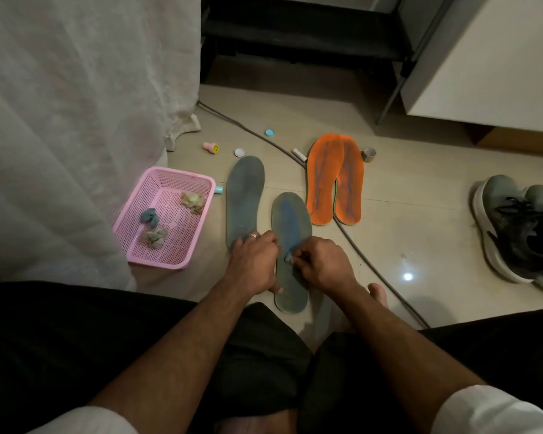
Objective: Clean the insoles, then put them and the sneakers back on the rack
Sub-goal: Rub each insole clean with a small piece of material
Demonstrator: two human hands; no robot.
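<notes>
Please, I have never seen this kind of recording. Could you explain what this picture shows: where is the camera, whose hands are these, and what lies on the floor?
There is no machine here. One wide-angle camera on the person's head looks down at their two bare hands. On the beige tiled floor lie two grey-blue foam insoles: the nearer one is being cleaned, the farther one waits beside it. The left hand steadies the nearer insole at its edge; the right hand pinches a small wipe against it. Behind lie two orange insoles, overlapping. At right stands a pair of dark sneakers. At left, a pink plastic basket holds crumpled used wipes.
</notes>
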